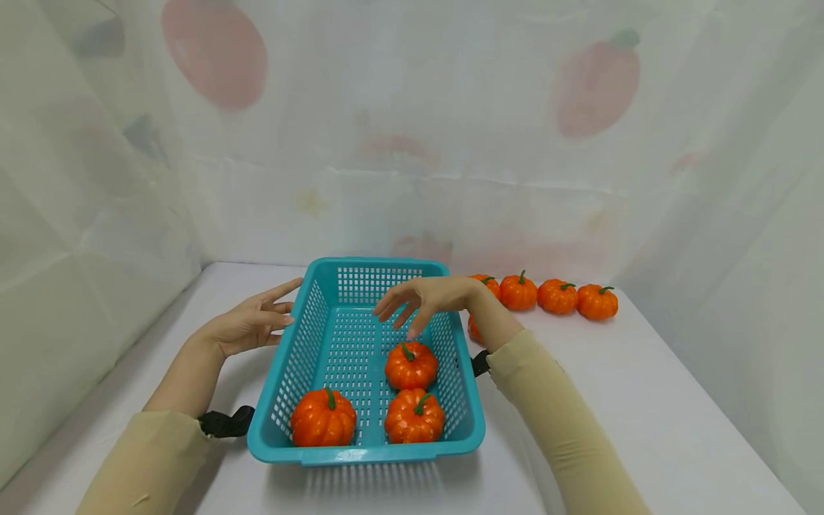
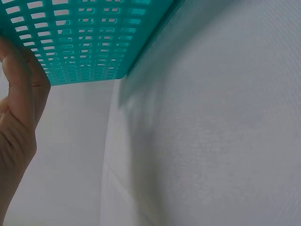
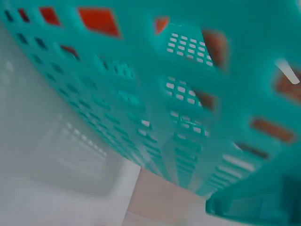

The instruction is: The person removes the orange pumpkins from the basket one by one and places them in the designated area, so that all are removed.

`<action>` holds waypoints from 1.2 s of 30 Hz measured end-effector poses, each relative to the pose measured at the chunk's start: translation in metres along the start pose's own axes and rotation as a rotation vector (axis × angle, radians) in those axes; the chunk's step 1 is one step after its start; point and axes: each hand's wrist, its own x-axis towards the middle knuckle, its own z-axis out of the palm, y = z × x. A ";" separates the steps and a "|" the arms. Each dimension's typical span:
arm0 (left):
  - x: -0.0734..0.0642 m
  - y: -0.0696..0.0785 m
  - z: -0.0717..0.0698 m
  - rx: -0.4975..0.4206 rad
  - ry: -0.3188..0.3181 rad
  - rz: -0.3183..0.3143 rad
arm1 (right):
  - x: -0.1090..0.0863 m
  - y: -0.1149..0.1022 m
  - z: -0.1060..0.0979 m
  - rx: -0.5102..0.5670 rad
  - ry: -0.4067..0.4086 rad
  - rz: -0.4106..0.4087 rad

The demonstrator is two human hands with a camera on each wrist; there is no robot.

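A turquoise plastic basket (image 1: 365, 453) with mesh walls stands in the middle of the table. Inside it sit three small orange pumpkins: one at the near left (image 1: 323, 418), one at the near right (image 1: 415, 417), and another just behind that (image 1: 411, 365). My left hand (image 1: 247, 325) is at the basket's left wall, fingers extended against or close to its outside. Above the right part of the basket hovers my right hand (image 1: 431, 295), its fingers loosely bent downward and holding nothing. The right wrist view is mostly filled by the mesh wall (image 3: 150, 108), with pieces of the hand showing through the holes.
Along the table's back right, several more pumpkins (image 1: 558, 296) stand in a row. Another (image 1: 474, 330) is partly hidden by the right arm and the basket. A white cloth (image 1: 618, 400) covers the table, and a printed curtain (image 1: 399, 107) hangs behind it.
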 end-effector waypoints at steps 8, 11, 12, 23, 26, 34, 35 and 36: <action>-0.001 0.001 0.000 0.007 -0.002 0.002 | 0.012 0.007 0.008 -0.005 -0.106 0.071; -0.001 0.001 0.000 0.012 0.006 -0.002 | 0.016 0.010 0.010 -0.012 -0.120 0.090; -0.001 0.001 -0.001 0.011 0.007 -0.003 | 0.018 0.011 0.011 -0.014 -0.122 0.097; -0.004 0.001 0.000 0.007 -0.016 0.016 | 0.027 0.016 0.016 -0.026 -0.228 0.236; -0.004 0.001 0.001 0.001 -0.016 0.019 | 0.028 0.017 0.016 -0.030 -0.236 0.249; -0.004 0.000 0.001 0.008 -0.004 0.015 | 0.029 0.017 0.020 -0.057 -0.220 0.239; -0.004 0.000 0.001 0.009 -0.003 0.014 | 0.029 0.017 0.020 -0.056 -0.216 0.238; -0.004 0.001 0.001 0.010 -0.001 0.014 | 0.029 0.017 0.020 -0.047 -0.215 0.236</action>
